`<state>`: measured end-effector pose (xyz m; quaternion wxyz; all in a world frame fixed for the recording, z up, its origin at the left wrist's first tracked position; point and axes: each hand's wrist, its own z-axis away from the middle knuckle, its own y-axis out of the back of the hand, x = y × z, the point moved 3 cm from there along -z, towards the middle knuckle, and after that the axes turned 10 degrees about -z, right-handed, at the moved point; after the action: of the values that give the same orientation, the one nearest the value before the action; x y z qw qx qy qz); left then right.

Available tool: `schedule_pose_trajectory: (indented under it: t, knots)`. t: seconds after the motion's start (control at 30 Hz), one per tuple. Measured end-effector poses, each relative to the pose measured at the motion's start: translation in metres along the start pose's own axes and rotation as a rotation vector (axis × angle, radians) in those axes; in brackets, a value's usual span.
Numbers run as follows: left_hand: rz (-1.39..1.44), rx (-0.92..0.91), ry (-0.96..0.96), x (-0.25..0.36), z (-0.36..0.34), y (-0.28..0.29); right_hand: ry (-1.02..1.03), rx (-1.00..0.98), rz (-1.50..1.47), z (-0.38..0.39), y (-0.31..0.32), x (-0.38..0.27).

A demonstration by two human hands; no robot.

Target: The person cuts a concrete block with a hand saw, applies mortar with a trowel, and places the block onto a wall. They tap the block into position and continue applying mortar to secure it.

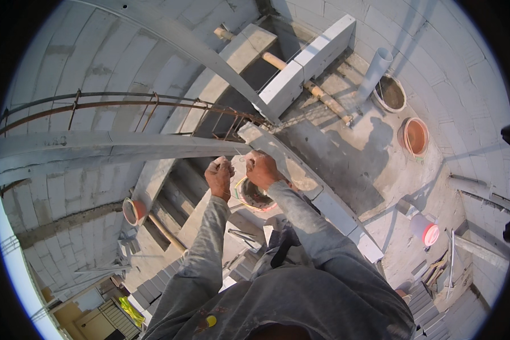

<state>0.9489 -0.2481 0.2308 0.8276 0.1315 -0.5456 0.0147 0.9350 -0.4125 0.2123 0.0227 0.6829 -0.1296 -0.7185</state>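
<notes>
My left hand (pixel 220 175) and my right hand (pixel 262 169) are raised close together near the middle of the view, both with curled fingers. Each makes a pinch; a faint thin strand shows near the right fingertips, but what the fingers hold is too small to make out. Just beyond them ends a long grey beam (pixel 119 145) that comes in from the left. Below and between my forearms is a round bucket (pixel 241 199) with dark contents, partly hidden by my right hand. A low wall of pale blocks (pixel 328 207) runs beside my right arm.
Rusty rebar (pixel 139 102) juts in from the left above the beam. A slanting grey post (pixel 204 51) crosses the upper area. To the right stand a grey pipe (pixel 374 73), an orange bucket (pixel 417 136) and a white bucket (pixel 418 225). Stacked blocks (pixel 158 283) lie lower left.
</notes>
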Motion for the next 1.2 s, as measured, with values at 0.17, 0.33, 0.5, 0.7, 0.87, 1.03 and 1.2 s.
schedule_pose_trajectory:
  t: [0.17, 0.33, 0.5, 0.7, 0.87, 1.03, 1.2]
  knots:
    - [-0.019, 0.072, 0.030, 0.002, 0.001, -0.008, -0.018, -0.083, -0.012, 0.007, 0.003, 0.010]
    - [-0.061, 0.022, -0.017, 0.003, -0.004, -0.007, -0.048, -0.139, 0.015, 0.016, 0.009, 0.010]
    - [-0.033, -0.037, -0.010, -0.003, -0.010, -0.001, -0.079, -0.184, 0.027, 0.019, 0.015, 0.013]
    - [0.023, -0.070, -0.001, -0.004, -0.017, 0.001, -0.102, -0.242, 0.102, 0.024, 0.022, 0.018]
    - [-0.058, -0.104, -0.028, -0.002, -0.023, 0.011, -0.149, -0.306, 0.116, 0.026, 0.024, 0.028]
    - [-0.205, -0.110, -0.043, -0.002, -0.025, 0.014, -0.189, -0.383, 0.170, 0.030, 0.027, 0.026]
    - [-0.087, -0.105, -0.043, -0.005, -0.023, 0.009, 0.232, -0.242, 0.187, 0.035, 0.034, -0.025]
